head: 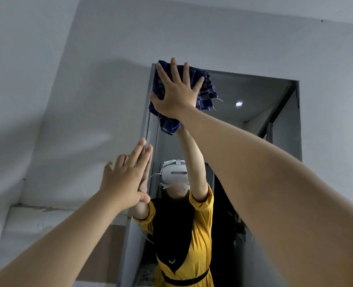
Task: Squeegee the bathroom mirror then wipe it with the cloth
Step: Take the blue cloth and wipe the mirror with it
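Dark blue checked cloth — crumpled, pressed flat against the mirror's top-left corner.

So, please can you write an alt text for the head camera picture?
The right hand presses a dark blue cloth flat against the top left corner of a wall mirror, fingers spread. The left hand rests open on the mirror's left edge, lower down.

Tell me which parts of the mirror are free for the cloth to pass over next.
Free glass lies right of the cloth, out to the mirror's right edge, and lower right beneath the right forearm. The top left corner is crowded: the right hand presses the cloth there. The left hand rests flat at the left edge.
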Tool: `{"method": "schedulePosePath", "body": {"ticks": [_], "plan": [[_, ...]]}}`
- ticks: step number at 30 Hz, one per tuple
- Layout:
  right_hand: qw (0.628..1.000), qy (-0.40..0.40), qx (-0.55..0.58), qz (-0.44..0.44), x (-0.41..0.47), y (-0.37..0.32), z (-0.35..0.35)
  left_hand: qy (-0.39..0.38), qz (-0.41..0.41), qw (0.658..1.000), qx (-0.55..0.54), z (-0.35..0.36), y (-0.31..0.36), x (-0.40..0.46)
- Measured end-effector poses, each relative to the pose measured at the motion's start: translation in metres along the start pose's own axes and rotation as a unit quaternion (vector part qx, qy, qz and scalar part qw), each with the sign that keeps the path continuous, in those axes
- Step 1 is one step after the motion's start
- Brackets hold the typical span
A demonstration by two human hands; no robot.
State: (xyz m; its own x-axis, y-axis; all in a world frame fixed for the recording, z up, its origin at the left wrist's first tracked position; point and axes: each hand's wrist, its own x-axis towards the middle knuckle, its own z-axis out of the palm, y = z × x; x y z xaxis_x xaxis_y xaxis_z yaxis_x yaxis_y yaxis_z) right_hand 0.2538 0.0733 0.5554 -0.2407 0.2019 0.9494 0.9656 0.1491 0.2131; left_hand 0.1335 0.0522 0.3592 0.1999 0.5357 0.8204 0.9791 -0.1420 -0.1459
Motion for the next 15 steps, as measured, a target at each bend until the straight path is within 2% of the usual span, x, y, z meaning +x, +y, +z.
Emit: {"method": "schedulePosePath", "body": {"ticks": [8,12,15], "plan": [[0.984,-0.047,-0.043,-0.169,-0.018,0.003,0.001,0.018,0.008,1.000,0.011,0.001,-0.002,-0.008],[0.981,-0.040,-0.051,-0.185,-0.039,0.030,-0.002,0.058,0.023,0.998,0.001,0.013,-0.011,-0.022],[0.983,-0.039,-0.056,-0.172,-0.055,0.055,-0.005,0.019,0.025,0.999,-0.011,0.017,-0.014,-0.028]]}}
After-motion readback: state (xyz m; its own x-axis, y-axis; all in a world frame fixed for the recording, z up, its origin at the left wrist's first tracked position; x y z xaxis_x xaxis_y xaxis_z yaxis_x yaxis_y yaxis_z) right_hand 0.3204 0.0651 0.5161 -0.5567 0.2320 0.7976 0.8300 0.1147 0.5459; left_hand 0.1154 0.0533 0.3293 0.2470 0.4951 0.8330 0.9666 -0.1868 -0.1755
